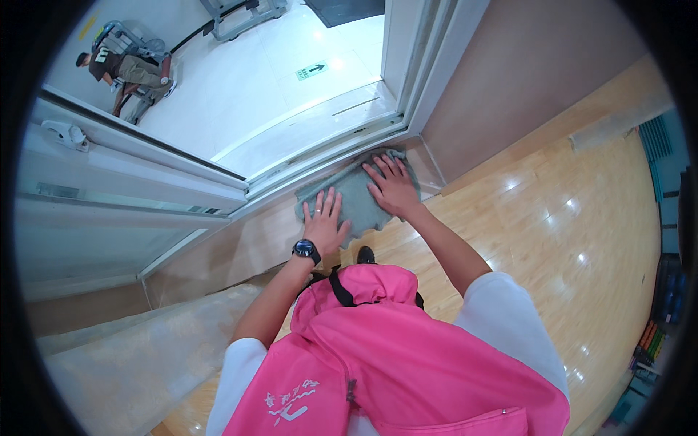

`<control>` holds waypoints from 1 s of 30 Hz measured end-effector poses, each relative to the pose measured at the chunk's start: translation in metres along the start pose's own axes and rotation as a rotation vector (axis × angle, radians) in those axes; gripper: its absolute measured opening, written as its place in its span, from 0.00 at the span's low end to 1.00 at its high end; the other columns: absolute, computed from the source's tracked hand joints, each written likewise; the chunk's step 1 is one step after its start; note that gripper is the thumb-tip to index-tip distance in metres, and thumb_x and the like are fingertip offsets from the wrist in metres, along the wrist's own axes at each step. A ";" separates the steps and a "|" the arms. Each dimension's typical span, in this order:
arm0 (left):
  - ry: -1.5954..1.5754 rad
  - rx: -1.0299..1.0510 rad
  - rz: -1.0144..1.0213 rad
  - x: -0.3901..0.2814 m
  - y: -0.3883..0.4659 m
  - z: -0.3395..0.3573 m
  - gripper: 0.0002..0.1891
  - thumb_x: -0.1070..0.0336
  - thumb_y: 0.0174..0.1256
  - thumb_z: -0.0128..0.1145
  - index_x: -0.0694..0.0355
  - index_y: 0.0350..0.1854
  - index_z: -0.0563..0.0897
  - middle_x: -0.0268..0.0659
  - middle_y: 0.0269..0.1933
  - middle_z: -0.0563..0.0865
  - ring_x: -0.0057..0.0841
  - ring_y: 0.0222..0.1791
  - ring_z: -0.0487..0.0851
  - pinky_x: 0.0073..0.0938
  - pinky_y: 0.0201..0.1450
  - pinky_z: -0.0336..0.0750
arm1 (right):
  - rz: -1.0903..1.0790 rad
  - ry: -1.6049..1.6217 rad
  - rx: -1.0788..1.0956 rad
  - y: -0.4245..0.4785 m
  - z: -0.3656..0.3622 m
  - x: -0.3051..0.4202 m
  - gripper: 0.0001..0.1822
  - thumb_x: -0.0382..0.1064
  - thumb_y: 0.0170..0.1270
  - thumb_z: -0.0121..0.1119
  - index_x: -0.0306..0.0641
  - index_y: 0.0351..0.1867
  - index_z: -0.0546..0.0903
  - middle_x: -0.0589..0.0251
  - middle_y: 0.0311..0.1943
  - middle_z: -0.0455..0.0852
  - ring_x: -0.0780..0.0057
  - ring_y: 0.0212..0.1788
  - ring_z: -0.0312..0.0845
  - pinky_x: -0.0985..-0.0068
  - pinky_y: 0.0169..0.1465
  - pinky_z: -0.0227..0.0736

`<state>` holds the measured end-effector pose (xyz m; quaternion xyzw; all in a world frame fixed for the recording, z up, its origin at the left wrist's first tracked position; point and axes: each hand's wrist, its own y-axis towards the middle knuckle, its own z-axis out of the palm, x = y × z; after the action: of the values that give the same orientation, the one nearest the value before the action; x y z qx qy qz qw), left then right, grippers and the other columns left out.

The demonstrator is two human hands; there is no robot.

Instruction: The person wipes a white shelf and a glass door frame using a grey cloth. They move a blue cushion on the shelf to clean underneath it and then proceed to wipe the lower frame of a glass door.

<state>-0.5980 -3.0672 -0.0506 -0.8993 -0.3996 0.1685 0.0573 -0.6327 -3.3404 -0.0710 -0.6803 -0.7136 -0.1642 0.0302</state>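
Observation:
A grey-green cleaning cloth (357, 191) lies spread over the right end of the window sill (262, 223), its front edge hanging over the sill's edge. My left hand (325, 220) rests flat on the cloth's left part, fingers spread; a ring and a black wristwatch are on that side. Further right, my right hand (393, 188) presses flat on the cloth near the sill's corner, with its fingers apart. Neither hand grips the cloth; both bear on it from above. The white window frame (327, 161) runs just beyond the fingertips.
A sliding window sash (136, 169) with a white latch (68, 135) stands at the left. Beside the sill's right end rises a wall (523, 71). Through the opening, a person (128, 68) sits on a gym machine. A pale curtain (163, 349) hangs at lower left above the wood floor (545, 234).

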 end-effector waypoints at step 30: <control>-0.021 0.204 0.037 -0.012 0.002 -0.025 0.38 0.44 0.87 0.51 0.52 0.92 0.63 0.43 0.95 0.55 0.56 0.93 0.53 0.76 0.86 0.58 | -0.053 -0.018 -0.023 -0.028 0.002 -0.007 0.34 0.57 0.84 0.57 0.56 0.87 0.72 0.57 0.87 0.68 0.56 0.90 0.57 0.43 0.92 0.41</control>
<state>-0.5956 -3.0769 -0.0243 -0.8941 -0.3643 0.2189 0.1413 -0.6595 -3.3473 -0.0800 -0.6629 -0.7298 -0.1671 0.0118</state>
